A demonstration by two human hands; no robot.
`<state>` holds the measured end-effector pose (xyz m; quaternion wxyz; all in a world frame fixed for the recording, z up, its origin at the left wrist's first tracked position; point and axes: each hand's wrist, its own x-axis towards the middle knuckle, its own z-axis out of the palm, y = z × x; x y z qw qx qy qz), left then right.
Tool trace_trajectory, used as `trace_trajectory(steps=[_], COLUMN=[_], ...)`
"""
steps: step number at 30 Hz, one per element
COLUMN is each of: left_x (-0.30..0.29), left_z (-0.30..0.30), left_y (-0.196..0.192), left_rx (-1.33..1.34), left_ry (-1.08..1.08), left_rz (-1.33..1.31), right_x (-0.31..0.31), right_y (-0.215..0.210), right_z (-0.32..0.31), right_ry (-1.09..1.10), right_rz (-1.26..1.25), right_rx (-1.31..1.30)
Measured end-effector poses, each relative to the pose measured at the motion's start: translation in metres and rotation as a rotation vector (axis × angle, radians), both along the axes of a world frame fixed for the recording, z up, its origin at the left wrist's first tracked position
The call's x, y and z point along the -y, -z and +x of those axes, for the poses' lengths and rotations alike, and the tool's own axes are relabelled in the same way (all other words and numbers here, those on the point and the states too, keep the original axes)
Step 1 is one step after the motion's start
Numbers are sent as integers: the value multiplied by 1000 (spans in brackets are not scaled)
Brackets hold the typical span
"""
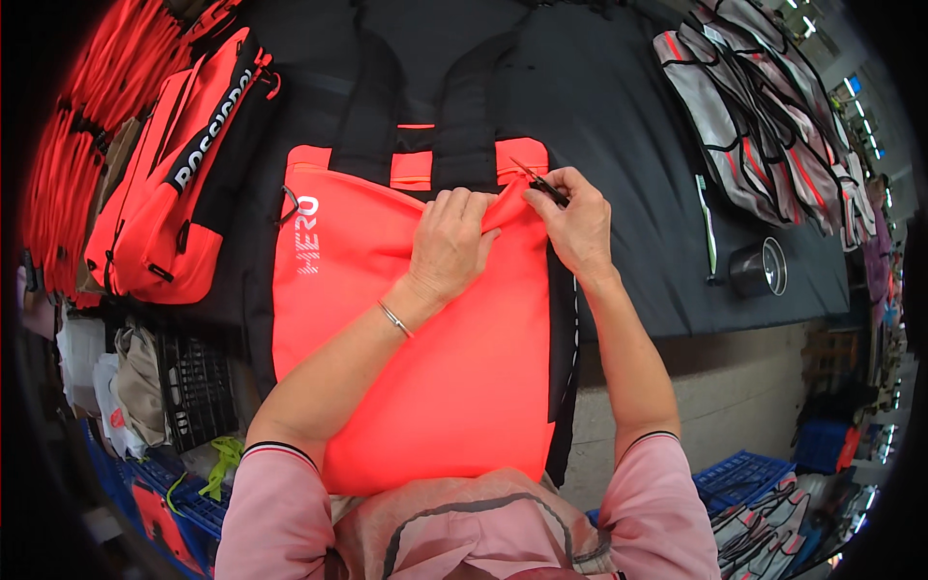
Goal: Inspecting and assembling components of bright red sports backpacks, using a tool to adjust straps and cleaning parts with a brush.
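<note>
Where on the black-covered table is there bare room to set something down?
Between the coral backpack, grey mesh pieces and slim brush-like tool. Crowded: the left end, with a red bag and stacked red pieces.

Two orange-and-black bags: one large bag [440,387] in the middle, with two black shoulder straps [466,111], and one standing bag [188,256] at left. One small pointed cutter [547,189], one bangle [394,319], one metal cup [747,272], one thin brush-like stick [709,227], one black crate [198,387]. The orange pieces [68,203] and grey panels [720,111] overlap too much to count.
</note>
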<state>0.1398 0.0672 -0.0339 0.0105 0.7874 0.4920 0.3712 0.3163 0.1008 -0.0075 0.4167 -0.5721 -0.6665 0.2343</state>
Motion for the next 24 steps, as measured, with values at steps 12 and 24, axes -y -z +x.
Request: trace_trajectory(steps=[12, 24], left_x=[22, -14], left_z=[-15, -21], left_y=[15, -8], left_rx=[-203, 193], left_ry=[-22, -66], left_rz=[116, -405], right_x=[-35, -65], right_y=[-27, 10], right_z=[22, -2], right_ry=[-73, -74], right_rz=[19, -209], right_rx=[-34, -81])
